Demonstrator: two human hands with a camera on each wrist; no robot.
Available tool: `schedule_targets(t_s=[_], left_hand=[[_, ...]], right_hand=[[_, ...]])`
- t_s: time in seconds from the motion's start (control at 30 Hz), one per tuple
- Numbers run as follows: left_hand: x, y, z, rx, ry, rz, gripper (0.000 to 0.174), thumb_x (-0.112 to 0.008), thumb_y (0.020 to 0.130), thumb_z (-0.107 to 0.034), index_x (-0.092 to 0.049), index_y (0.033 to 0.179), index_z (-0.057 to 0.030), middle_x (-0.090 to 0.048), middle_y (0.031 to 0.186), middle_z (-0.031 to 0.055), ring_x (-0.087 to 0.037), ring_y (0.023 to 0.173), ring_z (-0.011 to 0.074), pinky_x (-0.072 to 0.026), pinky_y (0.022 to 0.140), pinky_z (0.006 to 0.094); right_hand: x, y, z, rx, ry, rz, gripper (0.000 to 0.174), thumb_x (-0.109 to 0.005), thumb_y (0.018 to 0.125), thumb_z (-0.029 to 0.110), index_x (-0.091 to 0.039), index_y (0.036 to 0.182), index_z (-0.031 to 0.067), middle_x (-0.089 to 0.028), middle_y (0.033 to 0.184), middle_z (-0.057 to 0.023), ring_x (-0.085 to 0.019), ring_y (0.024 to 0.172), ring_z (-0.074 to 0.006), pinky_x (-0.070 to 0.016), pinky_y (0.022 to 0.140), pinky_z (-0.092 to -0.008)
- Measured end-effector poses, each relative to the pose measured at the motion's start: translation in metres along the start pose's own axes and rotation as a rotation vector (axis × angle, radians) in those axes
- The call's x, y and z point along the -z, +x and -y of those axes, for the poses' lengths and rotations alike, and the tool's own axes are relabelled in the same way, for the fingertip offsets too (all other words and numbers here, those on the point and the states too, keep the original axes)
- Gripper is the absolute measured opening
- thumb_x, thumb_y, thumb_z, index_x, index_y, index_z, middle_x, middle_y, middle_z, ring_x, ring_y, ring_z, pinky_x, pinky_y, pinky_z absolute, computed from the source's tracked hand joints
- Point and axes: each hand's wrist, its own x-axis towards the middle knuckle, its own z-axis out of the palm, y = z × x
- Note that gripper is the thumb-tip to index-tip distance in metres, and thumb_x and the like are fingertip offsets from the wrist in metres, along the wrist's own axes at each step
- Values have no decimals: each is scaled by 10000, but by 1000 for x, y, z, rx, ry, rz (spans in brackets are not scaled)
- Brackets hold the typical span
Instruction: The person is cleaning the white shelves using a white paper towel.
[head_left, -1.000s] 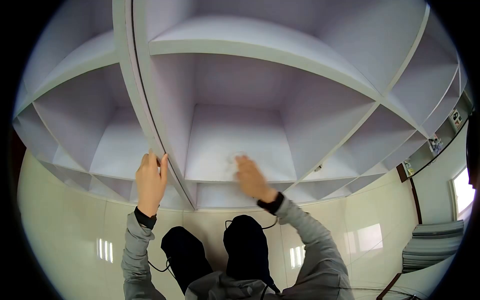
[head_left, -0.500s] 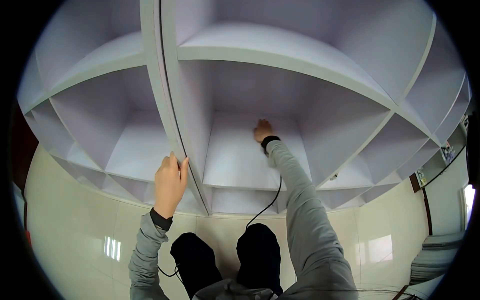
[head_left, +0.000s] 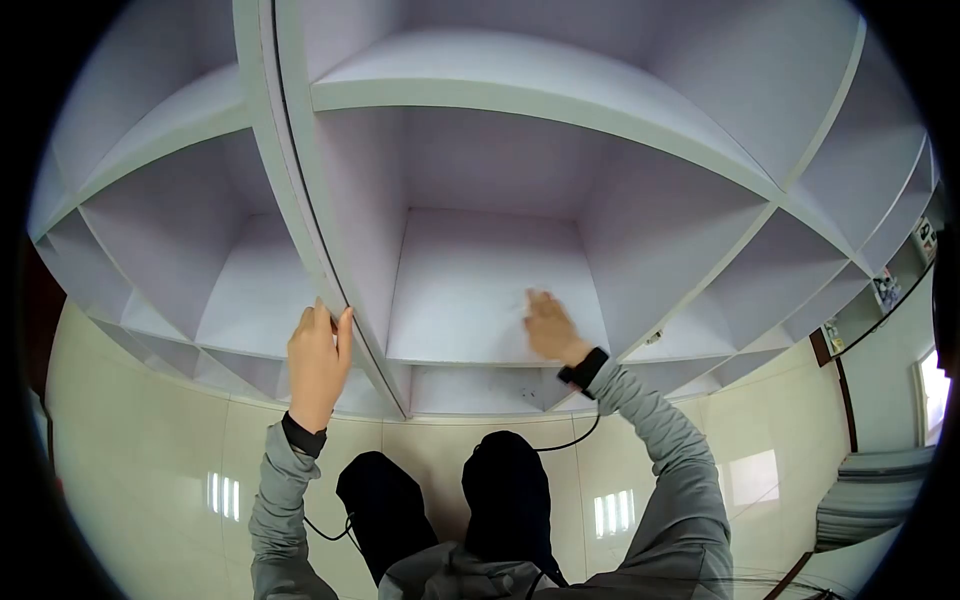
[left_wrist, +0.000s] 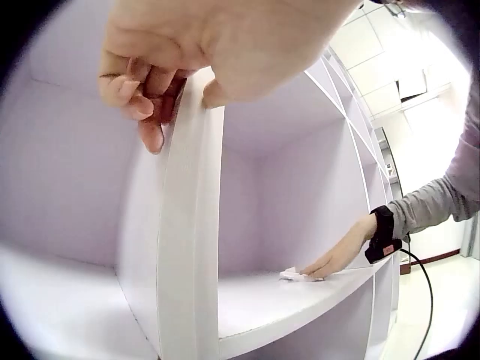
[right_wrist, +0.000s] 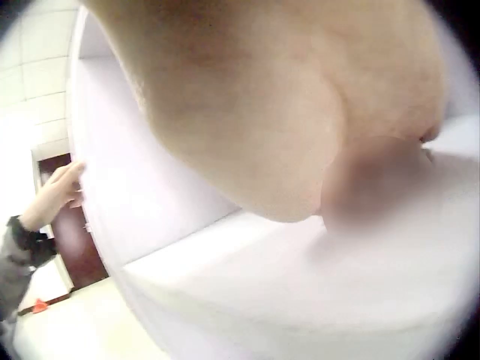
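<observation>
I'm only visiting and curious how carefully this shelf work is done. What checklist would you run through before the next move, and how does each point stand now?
1. Left hand has a hold: ok; it grips the upright divider, thumb and fingers on opposite sides.
2. White wipe is at the right hand: ok; it pokes out beyond the fingers.
3. Wipe lies on the shelf board: ok, judging from the left wrist view.
4. Black cable keeps off the board: ok; it hangs below the right wristband.
5. Wipe is damp: cannot tell.
6. Board is spotless: cannot tell; fine dust would not show.
</observation>
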Motion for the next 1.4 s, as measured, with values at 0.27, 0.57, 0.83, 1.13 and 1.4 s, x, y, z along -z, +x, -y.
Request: schedule_targets(t_s=[0.27,0.57,0.83,1.13,1.4], left_hand=[[-1,0,3,9,18,-8,254,-530,892,-194,-499,878,57,-494,640,127,-493,546,283,-390,488,375],[0,0,5,8,-7,27,259,-537,883,-178,-509,946,72,-495,644,126,-497,561,276,-394,494,373],[-3,-1,3,-14,-20,-5,216,-529,888,-172,-492,885,41,-490,647,124,-484,563,283,-383,493,380],[2,-2,0,12,-21,26,202,-511,900,-183,-503,929,17,-499,659,133,-496,553,297,-390,491,380],[0,-1,4,8,-42,7,284,-520,899,-193,-503,991,76,-500,668,135,-500,564,284,-397,498,369]], right_hand=[[-1,-57,-24,-296,-9,-168,593,-434,885,218,-220,1330,-110,-300,1333,-326,-268,1266,-448,-222,1044,-483],[17,-41,48,251,254,-81,516,-427,888,138,-261,1348,-29,-288,1349,-296,-248,1281,-437,-223,1053,-481],[-15,130,120,282,98,1,545,-361,896,210,-211,1358,-36,-278,1377,-256,-216,1306,-392,-178,1076,-432],[-3,161,-63,-432,-28,103,563,-293,915,307,-213,1393,21,-193,1461,-162,-175,1346,-314,-140,1100,-390],[-1,-10,-23,-329,-6,-115,585,-398,874,214,-223,1323,-118,-289,1354,-290,-249,1273,-444,-181,1067,-469]])
